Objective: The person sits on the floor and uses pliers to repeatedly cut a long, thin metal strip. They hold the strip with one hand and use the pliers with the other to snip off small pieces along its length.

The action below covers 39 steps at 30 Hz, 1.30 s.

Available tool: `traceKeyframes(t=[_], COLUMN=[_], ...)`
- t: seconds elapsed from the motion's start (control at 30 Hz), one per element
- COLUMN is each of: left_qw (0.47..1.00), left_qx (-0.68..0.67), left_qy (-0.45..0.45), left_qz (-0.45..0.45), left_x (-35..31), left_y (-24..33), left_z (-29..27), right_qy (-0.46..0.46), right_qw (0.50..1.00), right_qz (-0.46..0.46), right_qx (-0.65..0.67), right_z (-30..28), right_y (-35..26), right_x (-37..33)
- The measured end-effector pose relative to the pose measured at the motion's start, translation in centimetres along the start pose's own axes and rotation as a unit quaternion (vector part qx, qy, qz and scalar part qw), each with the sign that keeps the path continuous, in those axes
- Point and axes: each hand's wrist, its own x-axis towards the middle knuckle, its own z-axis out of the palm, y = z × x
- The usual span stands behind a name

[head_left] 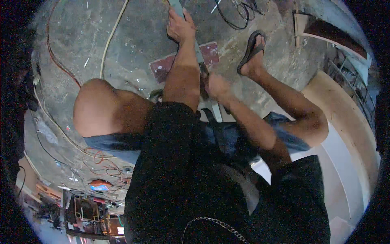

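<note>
The floor (134, 32) is grey with a dark red tile (162, 67). The long strip (177, 6) is grey-green. The sandal (251, 48) is black. The shorts (118, 144) are blue.

right hand (216, 85) blurred, grey strip (176, 5) cut off at top

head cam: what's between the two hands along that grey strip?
In the head view, between left hand and right hand runs the grey strip itself, crossing a reddish tile on the concrete floor; the left forearm overlaps it.

Head camera, steeply down, close.
</note>
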Motion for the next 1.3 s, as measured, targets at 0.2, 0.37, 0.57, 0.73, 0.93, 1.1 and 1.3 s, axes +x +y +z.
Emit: traceKeyframes(t=[0.2, 0.37, 0.57, 0.73, 0.93, 1.1, 1.3], left_qw=[0.999, 0.999, 0.999, 0.993, 0.999, 0.997, 0.998], left_qx=[0.034, 0.041, 0.015, 0.021, 0.002, 0.024, -0.031], left_qy=[0.026, 0.019, 0.044, -0.075, -0.012, -0.041, -0.026], left_qz=[0.026, 0.003, 0.008, -0.093, -0.033, -0.061, -0.051], left_x=[-0.4, -0.2, 0.6, -0.4, -1.0, -0.5, 0.1], left_y=[0.1, -0.4, 0.8, 0.7, 0.5, 1.5, 1.3], left_z=[0.4, 0.5, 0.2, -3.0, -1.4, -2.1, -2.4], right_qy=[0.047, 0.006, -0.187, -0.194, -0.191, -0.186, -0.174], right_qw=[0.997, 0.998, 0.969, 0.954, 0.969, 0.975, 0.978], right_qz=[0.031, 0.057, -0.069, -0.134, -0.088, -0.067, -0.073], right_qx=[0.046, 0.011, -0.145, -0.183, -0.13, -0.103, -0.092], right_z=[4.6, 1.9, -2.7, -1.2, -1.9, -2.2, -2.3], right_y=[2.9, 2.4, 1.3, 1.5, 2.0, 2.6, 2.9], right_x=[0.2, -0.7, 4.5, 6.0, 5.3, 5.8, 6.0])
